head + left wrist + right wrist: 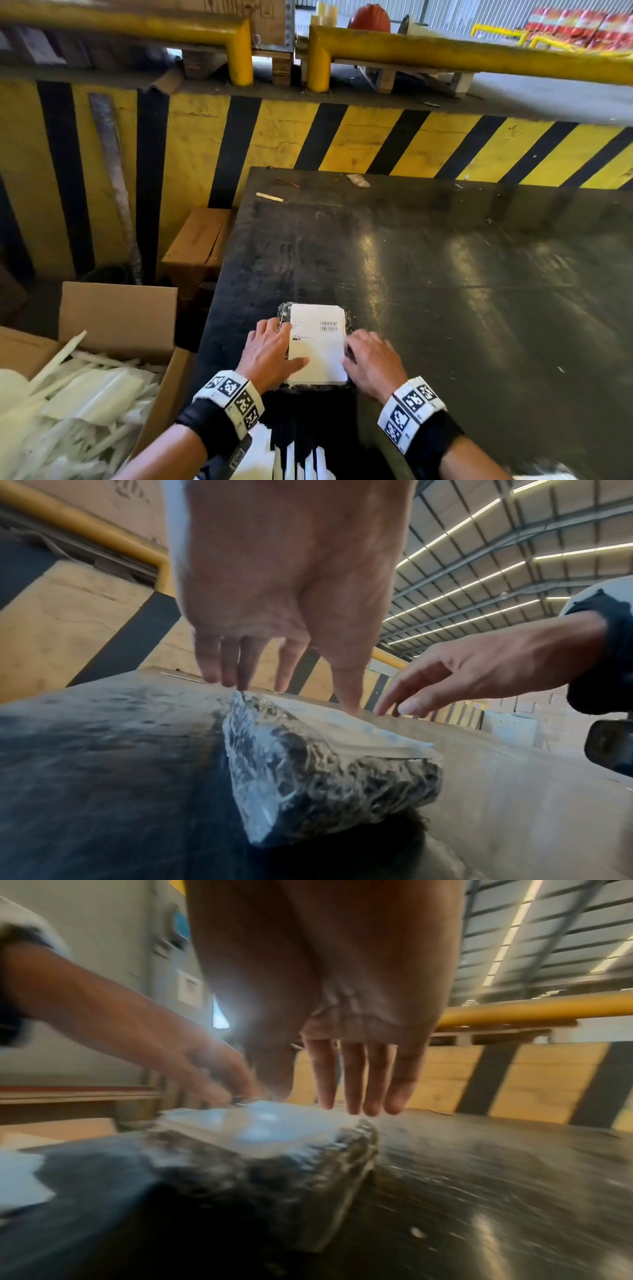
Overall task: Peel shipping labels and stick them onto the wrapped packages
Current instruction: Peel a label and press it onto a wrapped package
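A package wrapped in crinkled clear film (348,317) (325,785) (301,1172) lies on the dark table (445,274) near its front edge. A white shipping label (317,342) (363,730) (263,1129) with barcodes lies flat on top of it. My left hand (270,349) (284,615) rests on the package's left side, fingers straight, thumb pressing the label. My right hand (371,359) (342,1042) is at the label's right edge with straight fingers reaching down to the package; whether they touch it I cannot tell.
An open cardboard box (116,318) full of white backing strips (78,394) stands at the left of the table. A smaller closed carton (198,240) sits behind it. A yellow and black striped wall (342,137) with yellow rails (462,54) backs the table. Small scraps (358,180) lie at the far edge.
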### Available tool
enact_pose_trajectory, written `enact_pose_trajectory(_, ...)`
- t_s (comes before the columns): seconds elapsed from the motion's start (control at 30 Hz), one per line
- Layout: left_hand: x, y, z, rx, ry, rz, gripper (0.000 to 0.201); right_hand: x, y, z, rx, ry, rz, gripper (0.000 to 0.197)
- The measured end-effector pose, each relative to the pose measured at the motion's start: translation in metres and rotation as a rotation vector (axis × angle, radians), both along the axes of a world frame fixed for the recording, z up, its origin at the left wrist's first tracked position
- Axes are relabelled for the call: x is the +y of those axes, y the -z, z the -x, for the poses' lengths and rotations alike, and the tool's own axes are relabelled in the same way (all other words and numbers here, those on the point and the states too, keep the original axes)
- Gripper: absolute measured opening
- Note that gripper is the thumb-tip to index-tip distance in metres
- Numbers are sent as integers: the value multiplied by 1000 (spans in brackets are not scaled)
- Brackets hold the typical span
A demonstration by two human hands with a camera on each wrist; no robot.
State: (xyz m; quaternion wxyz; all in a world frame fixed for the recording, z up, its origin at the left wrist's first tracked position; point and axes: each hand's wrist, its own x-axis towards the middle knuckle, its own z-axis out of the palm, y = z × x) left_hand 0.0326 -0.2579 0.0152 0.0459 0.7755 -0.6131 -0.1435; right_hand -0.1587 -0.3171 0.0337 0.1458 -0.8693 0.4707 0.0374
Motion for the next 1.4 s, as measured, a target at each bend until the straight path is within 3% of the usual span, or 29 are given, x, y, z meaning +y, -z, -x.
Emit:
enact_pose_trajectory(0.1, 5, 6, 3, -28, 53, -161, 100, 29, 3, -1, 135, -168, -98, 52)
enact_pose_trajectory(0.17, 8, 12, 4, -7, 33, -232, 104, 38, 11, -3, 215, -178, -160, 69)
enact_pose_trajectory(0.27, 9, 17, 3, 87, -3, -273, 104, 28, 23, -10, 217, -149, -130, 116)
enact_pose_trajectory(0.3, 10, 17, 3, 104, -6, -270, 104, 20, 27, -13, 208, -124, -116, 119)
enact_pose_trajectory(0.47, 11, 15, 10, 193, -42, -268, 104, -21, 32, -36, 145, 5, -110, 70)
enact_pose_trajectory(0.57, 8, 16, 15, 231, -75, -255, 106, -29, 31, -45, 136, -20, -37, 74)
enact_pose_trajectory(0.67, 8, 17, 16, 235, -75, -258, 106, -27, 35, -45, 128, -52, 5, 95)
enact_pose_trajectory(0.77, 7, 13, 12, 243, -62, -257, 105, -45, 36, -48, 87, -27, -24, 69)
enact_pose_trajectory(0.87, 7, 11, 8, 249, -24, -259, 104, -60, 34, -48, 106, -15, -57, 64)
enact_pose_trajectory(0.97, 9, 11, 3, 233, 9, -264, 105, -45, 33, -43, 145, -44, -49, 72)
enact_pose_trajectory(1.1, 9, 11, -1, 238, 51, -250, 108, 4, 21, -26, 169, -234, -77, 121)
enact_pose_trajectory(1.17, 8, 10, -3, 236, 67, -248, 109, 9, 18, -24, 189, -272, -86, 129)
enact_pose_trajectory(1.3, 10, 6, -2, 245, 73, -269, 106, -25, 25, -40, 150, -147, -58, 113)
enact_pose_trajectory(1.4, 11, 4, 0, 252, 61, -280, 106, -56, 29, -54, 145, -41, -117, 74)
